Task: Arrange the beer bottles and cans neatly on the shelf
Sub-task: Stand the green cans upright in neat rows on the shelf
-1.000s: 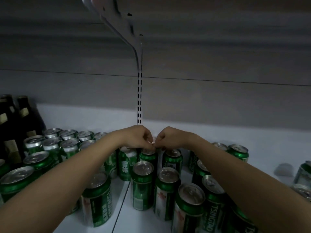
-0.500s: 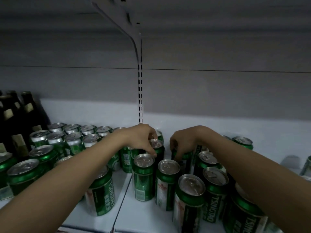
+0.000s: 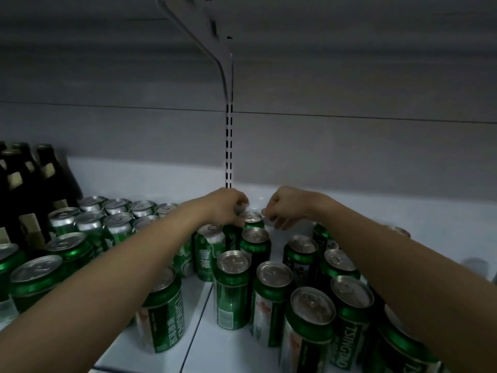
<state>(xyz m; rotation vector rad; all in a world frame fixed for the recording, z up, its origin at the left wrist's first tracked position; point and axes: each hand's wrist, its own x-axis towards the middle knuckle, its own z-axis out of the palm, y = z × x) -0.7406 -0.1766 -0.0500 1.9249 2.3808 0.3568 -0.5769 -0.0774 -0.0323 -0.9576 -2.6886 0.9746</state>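
The left hand (image 3: pixel 224 208) is seen curled at the far end of the centre column of cans, its fingertips pinching the rim of the rearmost can (image 3: pixel 251 219). That can stands upright, long axis vertical, directly under and just to the right of the left hand's fingertips, so it is the left hand that lies on it. The right hand (image 3: pixel 286 207) is held just right of the same can, fingers curled loosely; whether anything is pinched there cannot be told, and no can is plainly gripped by it. A narrow gap is left between the two hands, right above the can's lid.

Nearer along the column, a second can (image 3: pixel 255 242) stands touching or nearly touching the held one, followed by more upright cans towards the near edge. To the right a looser cluster of cans (image 3: pixel 332 267) is spread unevenly; to the left a tidier block of cans (image 3: pixel 113 222) is packed in rows, with dark beer bottles (image 3: pixel 29 184) at the far left. All rest on the white shelf (image 3: pixel 376 211).

It is judged that the held can is being settled at the back of its row, and that bare shelf remains behind it.
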